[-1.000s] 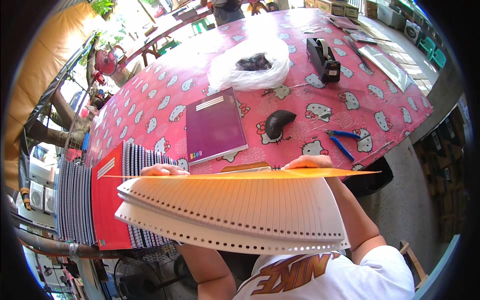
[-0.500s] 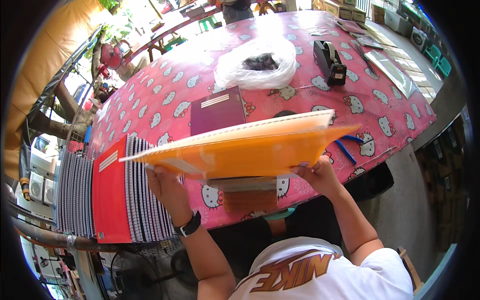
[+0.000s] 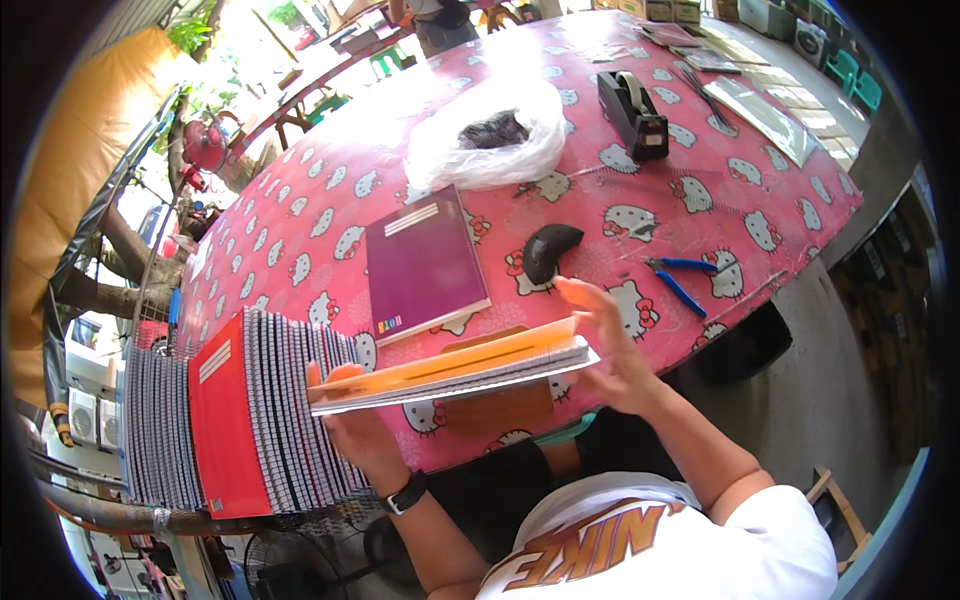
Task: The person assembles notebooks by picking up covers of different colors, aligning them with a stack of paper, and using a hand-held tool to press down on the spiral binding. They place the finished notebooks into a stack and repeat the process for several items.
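Head view: a broad table [image 3: 285, 230] covered in glossy pink cat-face print fills the middle. Along its left edge runs an overlapping row of wire-bound notebooks [image 3: 315, 430], one red-covered. Farther off sits a crumpled translucent white plastic bag [image 3: 545, 150]; nearer lies a flat purple notebook [image 3: 425, 265]. An orange-covered sheaf of white paper [image 3: 450, 368] is held almost edge-on above a flat brown board [image 3: 500, 415] by the near edge, its right end slightly raised. The left hand [image 3: 370, 440] grips its left end; the right hand [image 3: 620, 360] is spread wide at the other end, contact unclear. Beyond lie a black tape dispenser [image 3: 638, 130], a black curved object [image 3: 548, 252] and blue-handled pliers [image 3: 684, 297]. The step in hand appears to be evening up the sheaf; the next move calls for matched pressure from both hands.
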Motion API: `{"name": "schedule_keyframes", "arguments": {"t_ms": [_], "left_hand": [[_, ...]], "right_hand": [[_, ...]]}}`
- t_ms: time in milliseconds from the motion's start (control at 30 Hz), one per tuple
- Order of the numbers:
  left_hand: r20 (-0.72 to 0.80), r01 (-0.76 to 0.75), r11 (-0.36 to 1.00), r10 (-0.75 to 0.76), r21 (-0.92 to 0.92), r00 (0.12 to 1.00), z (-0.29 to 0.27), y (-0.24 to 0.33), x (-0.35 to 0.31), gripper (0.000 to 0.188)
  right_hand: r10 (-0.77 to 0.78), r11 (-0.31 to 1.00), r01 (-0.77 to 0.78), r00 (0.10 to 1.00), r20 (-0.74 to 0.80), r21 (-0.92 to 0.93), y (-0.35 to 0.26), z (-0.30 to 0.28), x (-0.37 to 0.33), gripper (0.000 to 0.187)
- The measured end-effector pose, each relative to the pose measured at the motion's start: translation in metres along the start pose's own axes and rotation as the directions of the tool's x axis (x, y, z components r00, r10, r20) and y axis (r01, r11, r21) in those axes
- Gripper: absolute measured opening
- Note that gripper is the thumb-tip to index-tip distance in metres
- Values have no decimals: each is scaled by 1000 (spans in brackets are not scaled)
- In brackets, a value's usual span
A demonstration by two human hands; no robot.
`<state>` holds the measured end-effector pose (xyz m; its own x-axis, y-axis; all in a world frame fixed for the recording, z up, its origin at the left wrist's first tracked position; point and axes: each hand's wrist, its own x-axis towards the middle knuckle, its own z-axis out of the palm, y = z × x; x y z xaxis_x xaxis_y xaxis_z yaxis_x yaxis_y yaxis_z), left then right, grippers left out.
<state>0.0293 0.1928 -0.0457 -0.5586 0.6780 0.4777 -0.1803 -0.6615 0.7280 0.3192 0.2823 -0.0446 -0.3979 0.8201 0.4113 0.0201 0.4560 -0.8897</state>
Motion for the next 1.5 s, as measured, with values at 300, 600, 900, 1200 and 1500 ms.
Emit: {"name": "schedule_keyframes", "arguments": {"t_ms": [300,600,900,1200,1500], "left_hand": [[-58,-44,943,67,330,996,26,6,17,29],[-255,105,931,-13,351,967,52,15,30,27],[-340,30,956,74,292,937,46,13,28,28],[-338,35,977,39,211,940,51,12,26,30],[-152,-55,946,108,319,982,32,0,23,29]], "right_hand": [[-113,912,110,994,-16,394,-25,12,21,37],[121,854,-30,982,-143,519,-40,17,34,18],[-76,936,126,984,-161,328,-41,14,36,44],[88,874,-79,996,3,479,-34,14,32,23],[-248,928,292,948,-200,233,-30,19,46,13]]}}
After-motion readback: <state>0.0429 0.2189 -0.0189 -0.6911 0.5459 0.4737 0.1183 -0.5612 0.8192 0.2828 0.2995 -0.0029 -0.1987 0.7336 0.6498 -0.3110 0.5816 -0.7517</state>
